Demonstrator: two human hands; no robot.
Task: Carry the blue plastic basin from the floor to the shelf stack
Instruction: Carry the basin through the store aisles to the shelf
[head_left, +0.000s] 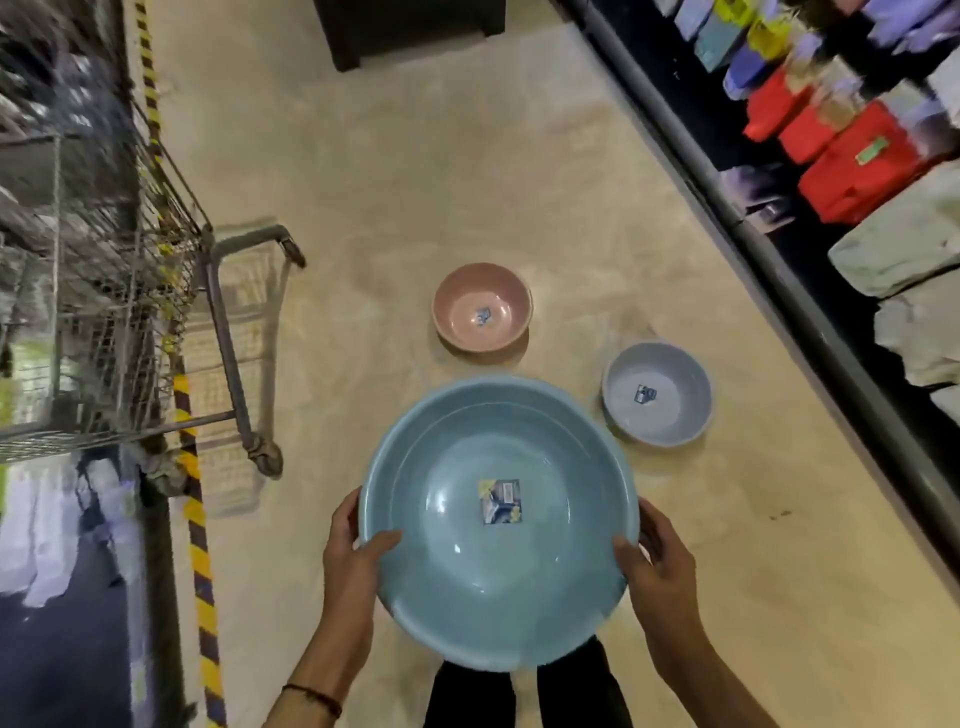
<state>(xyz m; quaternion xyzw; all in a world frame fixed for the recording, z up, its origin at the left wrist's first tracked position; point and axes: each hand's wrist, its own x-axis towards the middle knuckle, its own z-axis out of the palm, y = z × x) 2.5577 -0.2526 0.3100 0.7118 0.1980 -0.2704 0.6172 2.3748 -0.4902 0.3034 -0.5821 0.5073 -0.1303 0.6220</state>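
- As viewed from the head, pale floor (415, 156) across everything, from 6 to 12 o'clock.
- Shelf stack (769, 260) along the 1 to 4 o'clock side, filled with red, blue and grey goods; too blurred for detail.
- Wire cart (104, 312) at 9 to 10 o'clock, well apart from the work.
- Blue plastic basin (498, 545) at 6 o'clock, mouth up, seemingly lifted off the floor, with dark trouser legs (467, 696) visible under its near rim.
- Left hand (353, 551) at the basin's 8 o'clock rim, right hand (660, 566) at its 4 o'clock rim; thumbs hooked inside, fingers curled outside, both gripping.
- Round, so no long axis; lies between the two hands, equally near to both. Probably a turn toward 2 o'clock next, right hand leading.
- Pink basin (482, 306) at 12 o'clock and grey basin (657, 392) at 2 o'clock, both on the floor; grey one perhaps in the way of the feet.
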